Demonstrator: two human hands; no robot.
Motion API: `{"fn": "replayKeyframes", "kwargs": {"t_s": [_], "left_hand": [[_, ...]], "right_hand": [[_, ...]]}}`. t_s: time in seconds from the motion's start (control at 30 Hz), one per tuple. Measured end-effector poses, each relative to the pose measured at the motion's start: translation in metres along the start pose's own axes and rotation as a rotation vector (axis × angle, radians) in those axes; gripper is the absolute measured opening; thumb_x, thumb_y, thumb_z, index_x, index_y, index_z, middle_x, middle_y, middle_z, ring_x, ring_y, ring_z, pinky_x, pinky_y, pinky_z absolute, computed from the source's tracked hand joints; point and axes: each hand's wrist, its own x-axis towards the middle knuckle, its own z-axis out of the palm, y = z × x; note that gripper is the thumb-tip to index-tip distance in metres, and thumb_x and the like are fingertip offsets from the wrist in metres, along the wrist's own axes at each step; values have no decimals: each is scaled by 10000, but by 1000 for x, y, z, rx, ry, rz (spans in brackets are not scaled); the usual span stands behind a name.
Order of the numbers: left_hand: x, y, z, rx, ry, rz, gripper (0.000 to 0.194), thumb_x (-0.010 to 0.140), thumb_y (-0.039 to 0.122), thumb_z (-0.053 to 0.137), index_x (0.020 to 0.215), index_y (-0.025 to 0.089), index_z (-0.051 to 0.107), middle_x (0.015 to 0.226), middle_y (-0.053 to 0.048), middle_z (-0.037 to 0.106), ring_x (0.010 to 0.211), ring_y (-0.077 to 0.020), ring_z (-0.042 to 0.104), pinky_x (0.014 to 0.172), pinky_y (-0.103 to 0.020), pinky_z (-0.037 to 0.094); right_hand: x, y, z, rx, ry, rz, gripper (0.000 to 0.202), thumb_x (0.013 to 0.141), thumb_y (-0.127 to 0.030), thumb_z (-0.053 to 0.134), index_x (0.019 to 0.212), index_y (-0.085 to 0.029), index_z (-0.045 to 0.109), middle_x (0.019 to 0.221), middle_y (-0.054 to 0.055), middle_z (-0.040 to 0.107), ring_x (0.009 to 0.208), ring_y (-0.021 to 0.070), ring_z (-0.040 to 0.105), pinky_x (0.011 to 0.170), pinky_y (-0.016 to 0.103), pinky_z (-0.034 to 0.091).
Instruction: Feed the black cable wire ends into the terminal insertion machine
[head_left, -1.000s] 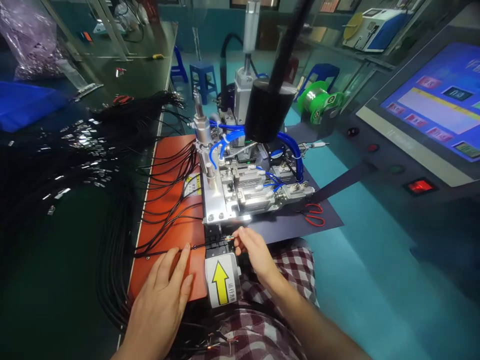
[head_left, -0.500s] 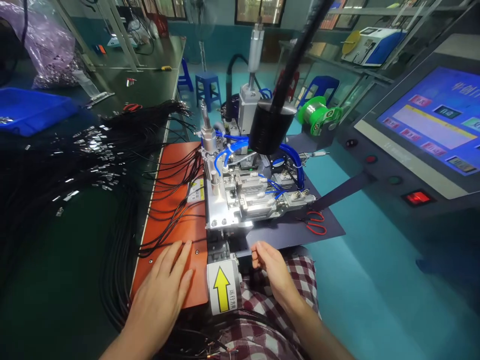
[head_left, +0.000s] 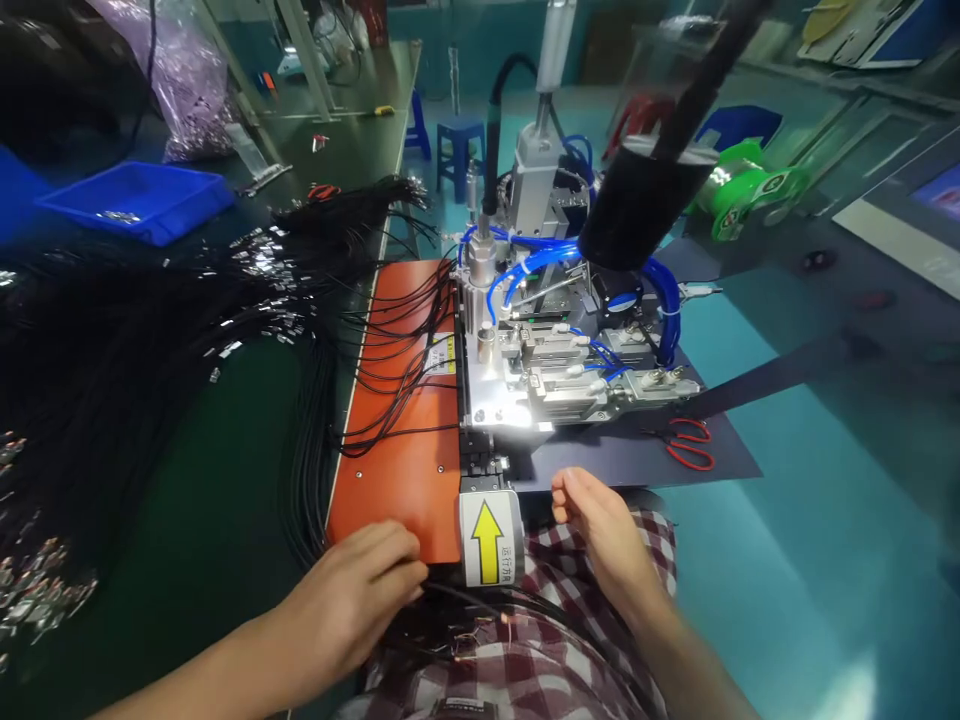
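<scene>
My left hand point(head_left: 367, 590) is at the near end of the orange board point(head_left: 397, 500), its fingers pinched on a black cable point(head_left: 457, 594). The cable's stripped end points right, over my lap. Close by, more black cables point(head_left: 559, 612) with bare wire ends lie across my checked trousers. My right hand point(head_left: 600, 520) is closed, thumb against curled fingers, in front of the machine point(head_left: 555, 370); what it holds, if anything, is hidden. Between my hands is a white label with a yellow arrow point(head_left: 487, 540). Several black cables point(head_left: 390, 425) cross the board into the machine's left side.
Red-handled scissors point(head_left: 690, 443) lie on the machine's dark base plate. A black cylinder point(head_left: 645, 200) hangs over the machine, near a green spool point(head_left: 750, 190). Left, heaped black cables point(head_left: 150, 350) and a blue tray point(head_left: 142, 200) occupy the bench. Blue stools point(head_left: 459, 150) stand behind.
My left hand has moved from flat on the orange board back to its near edge and closed on a cable. My right hand stays curled. The view has turned left and down.
</scene>
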Motion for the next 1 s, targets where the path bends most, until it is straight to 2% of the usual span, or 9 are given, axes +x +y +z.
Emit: {"fn": "replayKeyframes", "kwargs": {"t_s": [0.07, 0.13, 0.3, 0.43, 0.53, 0.63, 0.77, 0.93, 1.0], "left_hand": [[5, -1, -6, -110, 157, -70, 196, 880, 61, 442, 1006, 167, 546, 876, -66, 572, 782, -150, 548, 682, -255, 458], [8, 1, -10, -183, 233, -74, 211, 876, 49, 448, 1029, 166, 534, 859, -60, 578, 779, -145, 556, 684, -248, 461], [15, 19, -13, -80, 123, 95, 243, 858, 53, 450, 1074, 133, 530, 840, -77, 593, 752, -168, 545, 679, -297, 465], [27, 25, -11, 15, 172, 155, 281, 846, 39, 419, 1098, 125, 507, 836, -84, 586, 713, -175, 510, 641, -320, 448], [36, 18, -4, 29, 254, 53, 281, 853, 47, 439, 1102, 164, 498, 900, -77, 580, 764, -169, 522, 685, -302, 447], [42, 7, 6, -144, 270, -111, 193, 897, 95, 410, 1033, 193, 505, 900, -48, 560, 810, -151, 536, 717, -263, 444], [50, 5, 9, -316, 148, -317, 109, 928, 202, 392, 929, 210, 501, 835, -16, 540, 744, -139, 537, 662, -247, 438], [71, 24, -1, -415, 65, -342, 257, 932, 281, 396, 1187, 248, 392, 1033, -40, 571, 916, -168, 566, 760, -264, 469], [79, 27, -2, -475, 56, -334, 275, 945, 284, 364, 1219, 270, 370, 1020, -20, 584, 881, -149, 577, 738, -244, 470]], "right_hand": [[-2, -3, 0, -3, -2, -6, 286, 809, -453, 595, 742, -175, 595, 663, -25, 502, 583, 105, 440, 571, 217, 359], [-3, -7, -1, -7, 2, -12, 282, 812, -453, 592, 744, -179, 591, 664, -26, 501, 586, 105, 438, 570, 213, 359], [-6, -16, 0, -43, -11, -44, 275, 830, -449, 564, 747, -189, 587, 657, -23, 506, 589, 111, 439, 568, 216, 367], [-21, -25, 13, -161, -174, -95, 176, 806, -384, 612, 794, -209, 610, 655, -20, 521, 603, 128, 468, 583, 232, 392], [-36, -30, 23, -140, -281, -138, 243, 704, -297, 719, 921, -228, 633, 739, 1, 569, 676, 154, 520, 601, 245, 424], [-40, -31, 32, -15, -298, -75, 309, 694, -289, 725, 981, -237, 620, 805, 8, 591, 599, 124, 508, 535, 239, 424], [-31, -30, 41, 43, -246, -82, 136, 754, -278, 671, 853, -196, 625, 555, -51, 517, 490, 90, 464, 496, 212, 388], [-28, -34, 45, -13, -286, -126, 91, 771, -222, 643, 855, -187, 636, 596, -43, 543, 542, 94, 508, 541, 214, 422], [-29, -37, 40, -27, -287, -127, 160, 758, -209, 651, 916, -198, 631, 676, -29, 580, 591, 101, 524, 570, 218, 442]]}}
